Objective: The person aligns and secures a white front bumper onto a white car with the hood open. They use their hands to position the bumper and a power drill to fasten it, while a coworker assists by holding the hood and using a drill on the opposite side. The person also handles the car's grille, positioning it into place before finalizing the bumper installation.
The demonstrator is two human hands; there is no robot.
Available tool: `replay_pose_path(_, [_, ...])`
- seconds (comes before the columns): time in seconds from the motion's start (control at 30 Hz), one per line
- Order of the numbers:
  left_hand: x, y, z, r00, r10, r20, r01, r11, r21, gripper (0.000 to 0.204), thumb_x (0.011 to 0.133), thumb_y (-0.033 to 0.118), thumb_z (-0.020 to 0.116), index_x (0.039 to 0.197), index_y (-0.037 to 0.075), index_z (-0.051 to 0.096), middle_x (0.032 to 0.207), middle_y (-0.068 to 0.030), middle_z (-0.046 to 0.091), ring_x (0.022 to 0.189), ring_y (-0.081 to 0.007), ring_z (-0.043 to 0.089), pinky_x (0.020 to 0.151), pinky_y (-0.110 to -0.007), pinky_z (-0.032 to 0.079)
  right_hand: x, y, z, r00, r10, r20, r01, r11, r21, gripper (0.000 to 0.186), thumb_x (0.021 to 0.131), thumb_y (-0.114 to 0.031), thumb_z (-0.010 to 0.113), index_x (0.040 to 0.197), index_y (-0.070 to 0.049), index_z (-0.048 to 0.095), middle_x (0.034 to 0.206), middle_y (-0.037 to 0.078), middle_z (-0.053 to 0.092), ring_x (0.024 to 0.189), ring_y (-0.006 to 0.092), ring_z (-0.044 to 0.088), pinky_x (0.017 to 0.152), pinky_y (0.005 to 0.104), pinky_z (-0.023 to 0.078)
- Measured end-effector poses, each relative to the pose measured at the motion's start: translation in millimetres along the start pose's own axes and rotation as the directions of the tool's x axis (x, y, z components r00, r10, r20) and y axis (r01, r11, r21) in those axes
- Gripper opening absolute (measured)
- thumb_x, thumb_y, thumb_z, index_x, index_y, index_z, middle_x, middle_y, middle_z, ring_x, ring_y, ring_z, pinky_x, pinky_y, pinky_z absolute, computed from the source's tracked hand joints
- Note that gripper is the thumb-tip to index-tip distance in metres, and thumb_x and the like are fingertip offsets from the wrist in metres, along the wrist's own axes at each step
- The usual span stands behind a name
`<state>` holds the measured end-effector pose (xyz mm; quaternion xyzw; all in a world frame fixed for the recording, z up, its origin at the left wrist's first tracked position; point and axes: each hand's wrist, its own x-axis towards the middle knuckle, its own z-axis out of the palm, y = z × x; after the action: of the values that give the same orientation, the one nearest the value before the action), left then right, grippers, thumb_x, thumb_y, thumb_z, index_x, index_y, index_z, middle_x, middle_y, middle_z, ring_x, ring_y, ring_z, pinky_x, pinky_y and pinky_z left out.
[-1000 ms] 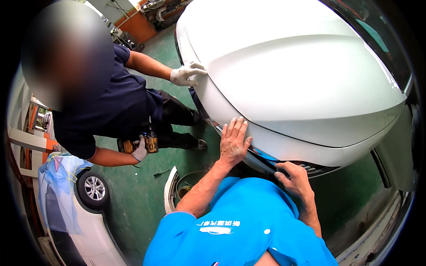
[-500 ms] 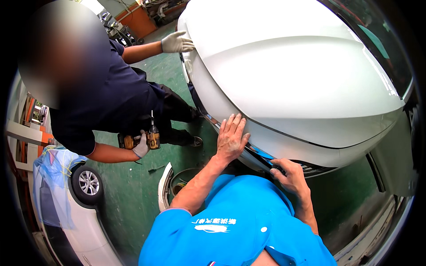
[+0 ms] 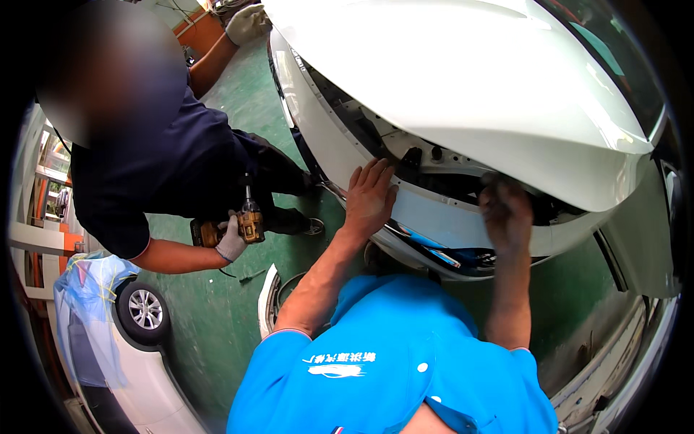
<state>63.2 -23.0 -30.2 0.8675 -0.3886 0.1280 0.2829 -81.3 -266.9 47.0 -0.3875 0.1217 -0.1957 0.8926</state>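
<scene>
The white car's hood [image 3: 463, 87] stands raised at its front edge, and parts of the engine bay [image 3: 441, 159] show in the gap. My left hand [image 3: 370, 199] lies with fingers stretched on the top edge of the white front bumper [image 3: 434, 210]. My right hand [image 3: 508, 213] is at the gap farther right, just under the hood's edge; its fingers are smeared by motion and partly dark, so what they touch is unclear. Below it, a dark glossy strip [image 3: 470, 257] with blue reflections runs along the bumper.
A co-worker at the left has one gloved hand [image 3: 248, 25] at the hood's far corner and holds a cordless drill [image 3: 249, 220] in the other. A curved white panel [image 3: 268, 304] stands on the green floor [image 3: 195, 347]. Another white car [image 3: 144, 383], partly under blue film, is at lower left.
The hood has gone from closed to raised, exposing the engine bay. My right hand has moved up from the bumper's lower front to the gap. The co-worker's gloved hand has risen with the hood.
</scene>
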Motion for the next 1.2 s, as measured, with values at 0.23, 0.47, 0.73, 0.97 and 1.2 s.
replay_pose_path(0.23, [-27, 10, -10, 0.997, 0.076, 0.033, -0.075, 0.997, -0.033, 0.039, 0.087, 0.013, 0.072, 0.124, 0.004, 0.066, 0.134, -0.0137, 0.062, 0.133, -0.0344, 0.055, 0.114, -0.052, 0.039, -18, -84, 57, 0.937, -0.306, 0.168, 0.342, 0.9, -0.27, 0.025, 0.097, -0.013, 0.064, 0.115, 0.005, 0.067, 0.101, 0.022, 0.073, 0.071, 0.0201, 0.069, 0.061, 0.0276, 0.053])
replay_pose_path(0.47, [-31, 38, -9, 0.99, 0.136, 0.029, -0.133, 0.988, -0.083, 0.038, 0.086, 0.013, 0.073, 0.122, 0.003, 0.066, 0.124, -0.0141, 0.063, 0.126, -0.0346, 0.057, 0.112, -0.053, 0.04, -29, -138, 81, 0.873, -0.433, 0.226, 0.488, 0.786, -0.379, 0.04, 0.102, -0.019, 0.058, 0.131, 0.009, 0.06, 0.106, 0.024, 0.074, 0.067, 0.0133, 0.066, 0.059, 0.0218, 0.051])
replay_pose_path(0.73, [-16, 29, -14, 0.982, 0.189, -0.002, -0.187, 0.972, -0.144, 0.029, 0.083, 0.012, 0.076, 0.109, 0.003, 0.067, 0.109, -0.0125, 0.064, 0.108, -0.0355, 0.063, 0.106, -0.055, 0.046, -16, -151, 76, 0.782, -0.544, 0.304, 0.612, 0.579, -0.539, 0.035, 0.104, -0.019, 0.058, 0.13, 0.004, 0.065, 0.108, 0.018, 0.075, 0.076, 0.0122, 0.067, 0.064, 0.0218, 0.05])
replay_pose_path(0.97, [-18, 27, -23, 0.978, 0.206, -0.044, -0.211, 0.952, -0.221, 0.02, 0.082, 0.01, 0.077, 0.099, 0.003, 0.069, 0.1, -0.0111, 0.064, 0.098, -0.0361, 0.063, 0.101, -0.052, 0.05, -27, 0, 43, 0.967, -0.21, 0.146, 0.136, -0.062, -0.989, 0.035, 0.097, -0.029, 0.065, 0.122, -0.003, 0.068, 0.115, 0.017, 0.069, 0.109, 0.0349, 0.066, 0.091, 0.0418, 0.053])
replay_pose_path(1.2, [-18, 21, -22, 0.959, 0.253, -0.128, -0.279, 0.926, -0.256, 0.014, 0.079, 0.006, 0.078, 0.088, 0.004, 0.068, 0.088, -0.0094, 0.061, 0.087, -0.0334, 0.061, 0.089, -0.046, 0.051, -40, 74, 42, 0.933, -0.272, 0.236, 0.142, -0.327, -0.934, 0.03, 0.093, -0.03, 0.069, 0.109, -0.004, 0.072, 0.104, 0.009, 0.071, 0.097, 0.0287, 0.066, 0.084, 0.0426, 0.052])
